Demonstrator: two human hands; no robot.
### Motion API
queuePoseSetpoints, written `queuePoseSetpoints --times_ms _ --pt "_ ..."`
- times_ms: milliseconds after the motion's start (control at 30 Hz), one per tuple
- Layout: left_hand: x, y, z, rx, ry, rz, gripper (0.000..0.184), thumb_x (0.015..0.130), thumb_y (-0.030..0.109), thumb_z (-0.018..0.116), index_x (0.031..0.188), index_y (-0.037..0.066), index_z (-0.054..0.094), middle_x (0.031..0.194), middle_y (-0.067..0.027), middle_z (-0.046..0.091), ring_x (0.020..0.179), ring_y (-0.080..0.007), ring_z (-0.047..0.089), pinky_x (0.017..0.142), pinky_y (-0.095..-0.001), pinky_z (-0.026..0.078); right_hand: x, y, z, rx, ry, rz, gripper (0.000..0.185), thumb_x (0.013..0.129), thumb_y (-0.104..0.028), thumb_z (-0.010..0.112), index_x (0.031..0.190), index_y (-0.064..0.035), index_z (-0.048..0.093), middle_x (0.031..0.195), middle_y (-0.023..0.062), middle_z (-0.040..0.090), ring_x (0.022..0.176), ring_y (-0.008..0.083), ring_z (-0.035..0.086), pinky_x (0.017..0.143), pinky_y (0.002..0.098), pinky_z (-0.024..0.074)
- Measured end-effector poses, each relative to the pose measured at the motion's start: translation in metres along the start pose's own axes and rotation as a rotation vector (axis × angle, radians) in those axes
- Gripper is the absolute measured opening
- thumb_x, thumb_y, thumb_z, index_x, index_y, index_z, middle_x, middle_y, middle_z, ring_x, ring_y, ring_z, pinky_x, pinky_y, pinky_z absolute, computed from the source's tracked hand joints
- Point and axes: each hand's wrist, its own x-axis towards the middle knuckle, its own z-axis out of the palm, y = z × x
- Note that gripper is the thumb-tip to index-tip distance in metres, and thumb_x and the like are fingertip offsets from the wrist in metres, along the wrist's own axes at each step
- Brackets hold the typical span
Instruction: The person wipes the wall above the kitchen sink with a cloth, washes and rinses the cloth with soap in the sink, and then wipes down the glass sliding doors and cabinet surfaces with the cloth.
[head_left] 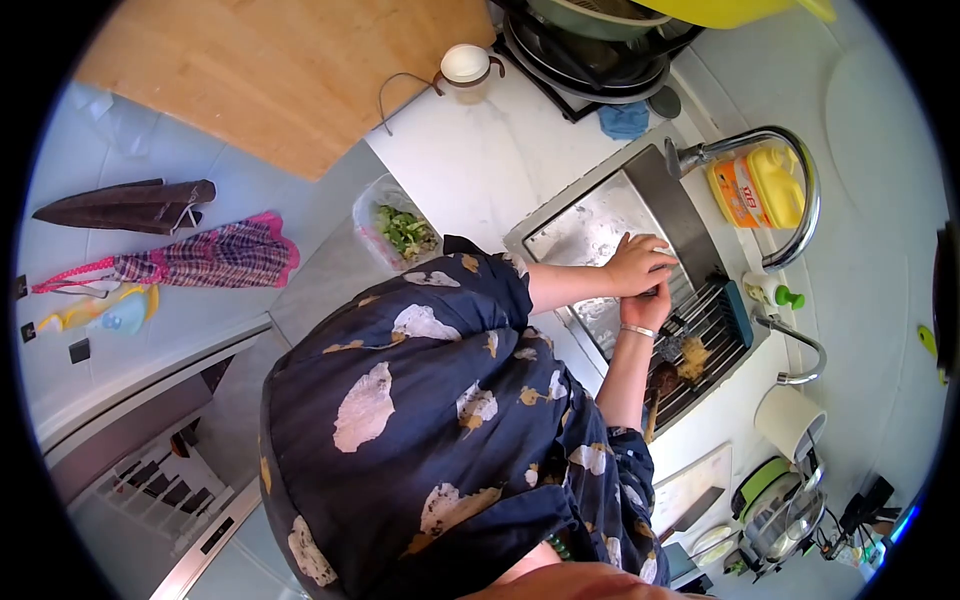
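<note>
Over the steel sink (600, 222), my two hands meet and touch. My left hand (640, 266) lies across the top with its fingers stretched out and slightly apart. Beneath it, my right hand (646, 308), with a bracelet at the wrist, has its fingers curled. A small dark patch shows between the hands, but I cannot make out what it is. A tan scrubbing brush (692, 358) and a dark round brush head (663, 378) lie on the drain rack (712, 335) beside my right wrist.
A curved faucet (812, 200) arches above the sink, with a yellow detergent jug (765, 188) behind it. A green-capped bottle (775, 292) stands by the rack. The white counter (480, 150) carries a two-handled cup (466, 72). A bag of greens (400, 228) hangs below; a knife (695, 510) lies on a board.
</note>
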Motion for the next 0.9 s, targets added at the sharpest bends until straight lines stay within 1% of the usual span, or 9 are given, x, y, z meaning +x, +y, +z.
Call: queuePoseSetpoints --times_ms 67,167,267,333,400,467,633,700,900 --pt "-0.006 0.000 -0.008 -0.151 -0.138 0.020 0.039 0.081 0.023 0.057 0.119 0.020 0.056 0.125 -0.0082 0.051 0.123 -0.0270 0.040 0.102 -0.0506 0.027 -0.001 -0.007 0.005 0.084 0.055 0.001 0.040 0.095 -0.035 0.038 0.126 -0.0117 0.046 0.125 0.0086 0.049 0.118 0.0251 0.045 0.101 0.0427 0.0354" --pt "-0.017 0.008 -0.016 -0.293 -0.045 0.263 0.037 0.082 0.018 0.055 0.119 0.019 0.056 0.127 -0.0076 0.050 0.121 -0.0258 0.043 0.102 -0.0521 0.026 0.015 -0.012 -0.017 0.163 0.006 0.017 0.038 0.095 -0.029 0.038 0.128 -0.0122 0.045 0.126 0.0080 0.049 0.118 0.0239 0.045 0.101 0.0405 0.0355" --pt "-0.008 -0.001 -0.020 0.140 -0.003 0.497 0.033 0.081 0.014 0.055 0.114 0.015 0.059 0.115 -0.0105 0.058 0.108 -0.0268 0.052 0.094 -0.0447 0.038 0.022 0.005 -0.027 0.014 -0.008 0.155 0.037 0.095 -0.030 0.039 0.127 -0.0132 0.043 0.122 0.0089 0.051 0.116 0.0229 0.046 0.100 0.0375 0.0370" --pt "0.000 -0.005 -0.015 -0.175 -0.162 0.215 0.018 0.082 0.013 0.055 0.098 0.008 0.063 0.091 -0.0103 0.064 0.087 -0.0230 0.060 0.077 -0.0350 0.047 0.008 0.021 0.011 0.026 0.104 0.120 0.036 0.095 -0.031 0.037 0.126 -0.0124 0.043 0.117 0.0093 0.053 0.114 0.0218 0.047 0.099 0.0359 0.0373" --pt "0.011 -0.004 0.008 -0.792 -0.051 -0.234 0.017 0.087 0.017 0.052 0.080 0.004 0.060 0.068 -0.0073 0.060 0.068 -0.0170 0.060 0.064 -0.0290 0.048 0.007 0.028 0.014 -0.028 0.206 0.047 0.036 0.096 -0.031 0.034 0.125 -0.0120 0.043 0.115 0.0085 0.054 0.111 0.0217 0.049 0.096 0.0363 0.0389" --pt "0.019 0.009 -0.010 -0.803 0.020 -0.469 0.023 0.090 0.021 0.049 0.074 0.005 0.056 0.063 -0.0041 0.055 0.053 -0.0116 0.050 0.049 -0.0261 0.041 0.017 0.035 0.020 -0.098 0.305 -0.013 0.037 0.096 -0.032 0.032 0.124 -0.0116 0.044 0.112 0.0077 0.056 0.108 0.0216 0.050 0.094 0.0367 0.0405" --pt "0.029 0.006 -0.007 -1.091 0.007 -0.607 0.041 0.096 0.036 0.042 0.065 0.009 0.045 0.052 0.0023 0.038 0.043 -0.0079 0.032 0.040 -0.0235 0.027 0.033 0.039 0.008 0.168 0.165 -0.142 0.040 0.096 -0.041 0.034 0.112 -0.0090 0.051 0.107 0.0098 0.059 0.092 0.0248 0.059 0.079 0.0369 0.0496" --pt "0.029 0.006 -0.007 -1.111 -0.006 -0.628 0.042 0.096 0.037 0.041 0.064 0.010 0.043 0.051 0.0028 0.036 0.043 -0.0078 0.030 0.040 -0.0236 0.025 0.019 0.032 0.028 -0.014 0.425 -0.053 0.044 0.095 -0.042 0.032 0.111 -0.0058 0.052 0.102 0.0111 0.058 0.087 0.0246 0.059 0.073 0.0357 0.0495" --pt "0.026 -0.001 -0.005 -1.136 -0.092 -0.643 0.045 0.096 0.040 0.040 0.062 0.011 0.038 0.052 0.0021 0.034 0.044 -0.0081 0.027 0.041 -0.0246 0.023 0.028 0.040 0.010 -0.120 0.618 -0.074 0.048 0.094 -0.043 0.033 0.108 -0.0010 0.052 0.100 0.0125 0.057 0.083 0.0238 0.058 0.061 0.0352 0.0491"
